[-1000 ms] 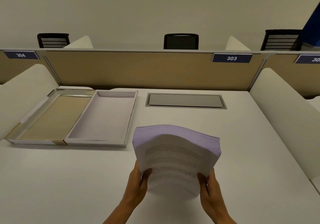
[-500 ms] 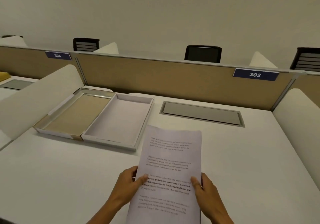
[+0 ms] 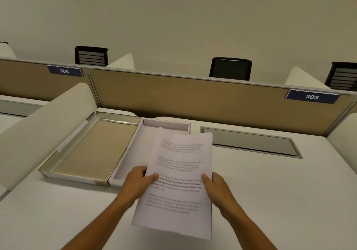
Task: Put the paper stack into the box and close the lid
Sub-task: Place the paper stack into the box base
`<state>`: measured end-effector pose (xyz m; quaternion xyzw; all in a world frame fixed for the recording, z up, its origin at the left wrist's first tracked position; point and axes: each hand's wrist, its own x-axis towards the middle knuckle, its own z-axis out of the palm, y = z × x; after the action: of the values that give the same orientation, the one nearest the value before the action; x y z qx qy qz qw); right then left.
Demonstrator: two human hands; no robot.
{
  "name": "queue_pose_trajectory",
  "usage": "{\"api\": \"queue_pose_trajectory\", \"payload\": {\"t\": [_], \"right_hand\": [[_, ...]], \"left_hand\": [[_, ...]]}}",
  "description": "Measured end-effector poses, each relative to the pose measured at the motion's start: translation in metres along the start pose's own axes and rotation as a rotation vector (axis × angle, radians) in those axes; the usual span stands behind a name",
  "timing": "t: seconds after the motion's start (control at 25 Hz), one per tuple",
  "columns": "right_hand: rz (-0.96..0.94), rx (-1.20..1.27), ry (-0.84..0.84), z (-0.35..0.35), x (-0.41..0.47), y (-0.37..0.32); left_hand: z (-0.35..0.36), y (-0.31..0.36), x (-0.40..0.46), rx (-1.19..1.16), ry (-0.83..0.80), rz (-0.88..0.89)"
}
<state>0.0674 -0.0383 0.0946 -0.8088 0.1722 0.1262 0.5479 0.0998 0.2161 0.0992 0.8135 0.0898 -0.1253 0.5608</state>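
Note:
A stack of white printed paper (image 3: pixel 177 182) hangs in the air, held flat at both long edges. My left hand (image 3: pixel 138 184) grips its left edge with the thumb on top, and my right hand (image 3: pixel 217 189) grips its right edge. The far half of the stack hovers over the open white box (image 3: pixel 135 149), hiding most of the box's floor. Joined to the box's left side, the lid (image 3: pixel 90 147) lies open and flat, its tan inside facing up.
The box lies on a white desk (image 3: pixel 270 191). A grey cable hatch (image 3: pixel 251 143) is set into the desk at the back right. A tan partition (image 3: pixel 193 99) closes the back, and white curved dividers (image 3: pixel 44 126) stand at both sides.
The stack was upright on its edge on the desk, then tipped flat. Both hands have since carried it forward and left, over the box. The view has also turned left.

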Motion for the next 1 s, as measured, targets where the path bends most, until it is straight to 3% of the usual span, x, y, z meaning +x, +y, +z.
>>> {"api": "queue_pose_trajectory", "payload": {"t": [0.4,1.0], "right_hand": [[0.113,0.006,0.021,0.065,0.129,-0.097],[0.304,-0.028,0.019,0.113,0.206,-0.071]], "left_hand": [[-0.069,0.015,0.150,0.027,-0.013,-0.024],[-0.052,-0.040,0.221,0.088,0.009,-0.233]]}}
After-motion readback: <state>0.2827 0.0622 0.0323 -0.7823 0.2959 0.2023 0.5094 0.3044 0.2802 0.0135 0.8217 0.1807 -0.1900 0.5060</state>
